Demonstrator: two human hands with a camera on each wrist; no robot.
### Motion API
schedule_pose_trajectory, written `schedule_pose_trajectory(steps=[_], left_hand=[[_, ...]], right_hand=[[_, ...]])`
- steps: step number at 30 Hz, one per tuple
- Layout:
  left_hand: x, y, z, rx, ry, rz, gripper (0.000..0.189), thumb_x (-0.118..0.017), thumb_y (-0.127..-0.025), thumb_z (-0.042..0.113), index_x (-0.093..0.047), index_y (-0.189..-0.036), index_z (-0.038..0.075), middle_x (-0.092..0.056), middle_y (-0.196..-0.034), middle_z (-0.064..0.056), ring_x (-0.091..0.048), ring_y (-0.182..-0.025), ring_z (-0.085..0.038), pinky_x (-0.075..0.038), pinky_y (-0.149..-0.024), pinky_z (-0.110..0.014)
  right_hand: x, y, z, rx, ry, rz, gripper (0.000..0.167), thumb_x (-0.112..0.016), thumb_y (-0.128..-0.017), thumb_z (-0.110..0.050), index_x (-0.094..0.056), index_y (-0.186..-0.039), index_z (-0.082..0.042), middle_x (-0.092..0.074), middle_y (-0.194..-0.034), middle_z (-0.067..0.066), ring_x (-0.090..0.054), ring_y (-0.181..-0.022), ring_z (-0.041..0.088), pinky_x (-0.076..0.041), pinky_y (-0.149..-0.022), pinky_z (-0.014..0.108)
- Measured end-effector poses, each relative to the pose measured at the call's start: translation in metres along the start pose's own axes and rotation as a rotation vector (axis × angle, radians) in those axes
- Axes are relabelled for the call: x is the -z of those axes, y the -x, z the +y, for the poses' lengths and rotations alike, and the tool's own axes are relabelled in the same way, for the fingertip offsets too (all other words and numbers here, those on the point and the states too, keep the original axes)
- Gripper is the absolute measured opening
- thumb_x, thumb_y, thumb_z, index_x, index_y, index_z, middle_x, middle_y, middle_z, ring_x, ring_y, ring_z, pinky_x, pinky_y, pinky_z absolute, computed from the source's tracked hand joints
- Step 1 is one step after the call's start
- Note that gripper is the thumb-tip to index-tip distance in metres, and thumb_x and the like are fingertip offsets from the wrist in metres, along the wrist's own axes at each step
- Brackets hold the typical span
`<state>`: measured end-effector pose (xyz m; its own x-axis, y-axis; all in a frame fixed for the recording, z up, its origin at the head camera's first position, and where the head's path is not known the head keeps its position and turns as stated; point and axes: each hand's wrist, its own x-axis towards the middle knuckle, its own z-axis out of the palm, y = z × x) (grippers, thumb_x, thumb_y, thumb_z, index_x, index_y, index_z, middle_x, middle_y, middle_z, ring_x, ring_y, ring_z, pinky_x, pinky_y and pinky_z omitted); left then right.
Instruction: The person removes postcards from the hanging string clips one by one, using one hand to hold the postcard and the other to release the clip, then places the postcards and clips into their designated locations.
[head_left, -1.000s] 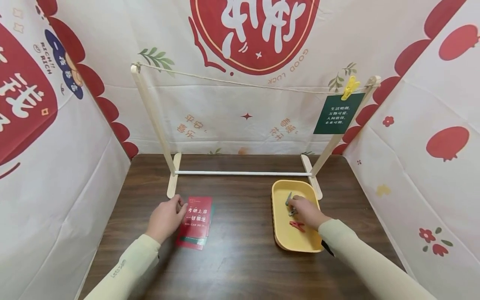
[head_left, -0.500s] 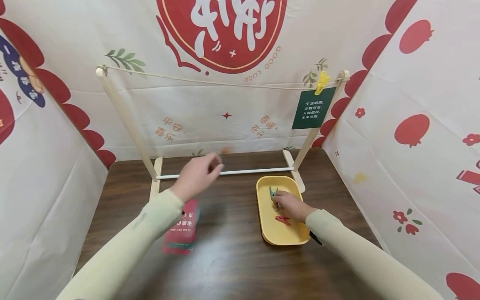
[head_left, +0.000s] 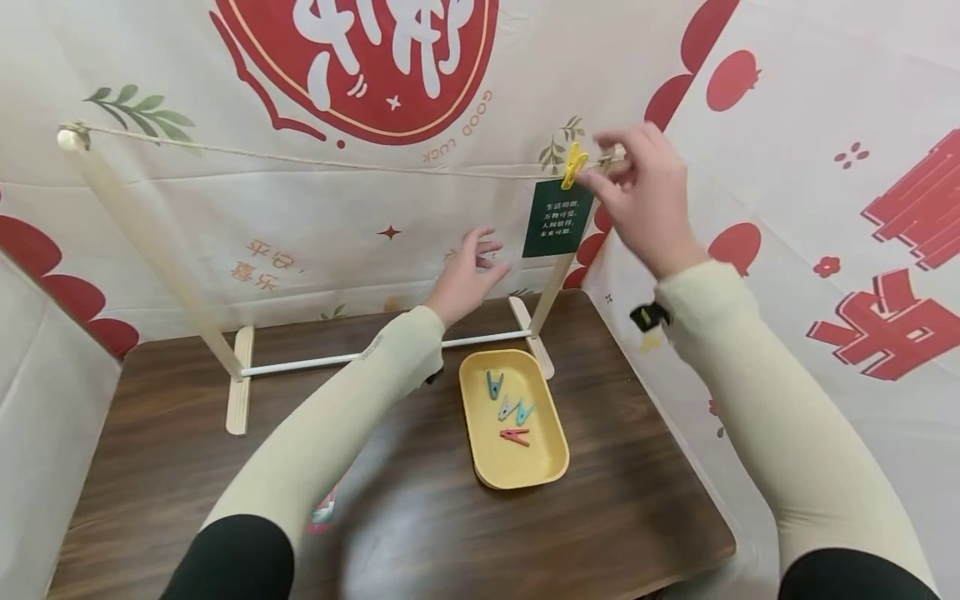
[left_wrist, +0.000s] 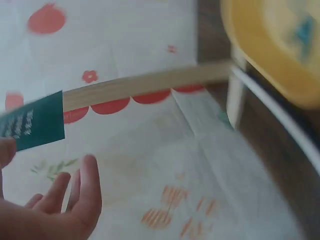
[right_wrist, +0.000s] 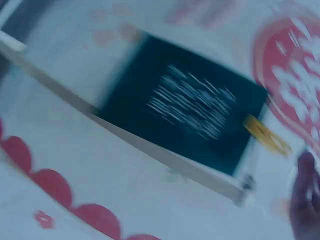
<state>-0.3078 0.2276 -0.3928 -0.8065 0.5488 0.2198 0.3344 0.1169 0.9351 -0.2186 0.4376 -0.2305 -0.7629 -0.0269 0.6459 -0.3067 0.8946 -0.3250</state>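
Observation:
A dark green card (head_left: 556,220) with white writing hangs at the right end of a string (head_left: 337,162), held by a yellow clothespin (head_left: 574,166). My right hand (head_left: 648,200) is raised beside that clothespin, thumb and fingers apart. In the right wrist view a small gap separates my fingertip (right_wrist: 306,159) from the yellow clothespin (right_wrist: 267,135). To the left of the card, my left hand (head_left: 465,279) hovers in the air with fingers loosely spread, holding nothing. The left wrist view shows these fingers (left_wrist: 90,180) below the card (left_wrist: 42,122).
A yellow tray (head_left: 517,475) on the brown table (head_left: 600,500) holds several clothespins, including a red one (head_left: 515,437). Wooden posts (head_left: 150,242) joined by a white rod (head_left: 300,365) carry the string. My left sleeve mostly covers a card stack (head_left: 322,512).
My right hand has left the tray and risen to the yellow clothespin. My left hand has moved from the card stack rightward and up. The head view has swung right.

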Motion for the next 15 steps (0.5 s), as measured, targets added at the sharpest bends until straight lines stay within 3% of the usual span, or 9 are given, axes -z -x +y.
schedule_pose_trajectory(steps=[4,7,9,11,13,15], left_hand=[[-0.014,-0.016,-0.006,0.081,0.214,0.013,0.079,-0.069,-0.11,0.034,-0.021,-0.172,0.026,-0.06,-0.155,-0.007,-0.063,-0.131,-0.024,-0.057,-0.1,-0.043],[-0.025,-0.02,-0.008,0.101,0.226,0.031,0.083,-0.071,-0.108,0.036,-0.019,-0.173,0.028,-0.068,-0.143,-0.009,-0.067,-0.124,-0.023,-0.059,-0.096,-0.042],[-0.03,-0.02,-0.006,0.073,0.192,0.045,0.077,-0.071,-0.109,0.032,-0.027,-0.171,0.025,-0.074,-0.129,-0.011,-0.072,-0.112,-0.022,-0.06,-0.092,-0.04],[-0.034,-0.02,-0.004,0.019,0.147,0.058,0.06,-0.071,-0.109,0.027,-0.046,-0.162,0.017,-0.077,-0.112,-0.012,-0.073,-0.097,-0.023,-0.061,-0.087,-0.037],[-0.037,-0.019,0.0,-0.036,0.135,0.066,0.037,-0.07,-0.11,0.021,-0.064,-0.145,0.01,-0.076,-0.101,-0.013,-0.073,-0.088,-0.026,-0.061,-0.083,-0.039],[-0.038,-0.017,0.003,-0.077,0.147,0.063,0.021,-0.069,-0.11,0.017,-0.073,-0.127,0.006,-0.075,-0.096,-0.017,-0.072,-0.085,-0.031,-0.062,-0.081,-0.04]], right_hand=[[0.004,-0.038,-0.012,-0.155,0.083,-0.274,0.066,-0.079,-0.103,-0.026,-0.052,-0.163,-0.022,-0.06,-0.154,0.005,-0.07,-0.089,0.022,-0.058,-0.08,0.025],[-0.003,-0.051,-0.014,-0.189,0.101,-0.42,0.061,-0.076,-0.105,-0.026,-0.054,-0.161,-0.018,-0.062,-0.152,0.01,-0.071,-0.089,0.028,-0.06,-0.082,0.032],[-0.007,-0.056,-0.014,-0.192,0.103,-0.435,0.054,-0.075,-0.105,-0.025,-0.061,-0.156,-0.016,-0.066,-0.146,0.012,-0.071,-0.09,0.028,-0.061,-0.085,0.034],[-0.009,-0.059,-0.012,-0.187,0.086,-0.401,0.047,-0.077,-0.104,-0.025,-0.068,-0.149,-0.014,-0.07,-0.139,0.011,-0.07,-0.091,0.026,-0.061,-0.084,0.032],[-0.009,-0.06,-0.01,-0.193,0.052,-0.343,0.042,-0.078,-0.103,-0.026,-0.073,-0.142,-0.013,-0.073,-0.131,0.008,-0.067,-0.093,0.022,-0.059,-0.082,0.029],[-0.009,-0.06,-0.006,-0.215,-0.049,-0.246,0.036,-0.082,-0.1,-0.026,-0.078,-0.132,-0.01,-0.076,-0.117,0.006,-0.063,-0.089,0.02,-0.057,-0.076,0.027]])
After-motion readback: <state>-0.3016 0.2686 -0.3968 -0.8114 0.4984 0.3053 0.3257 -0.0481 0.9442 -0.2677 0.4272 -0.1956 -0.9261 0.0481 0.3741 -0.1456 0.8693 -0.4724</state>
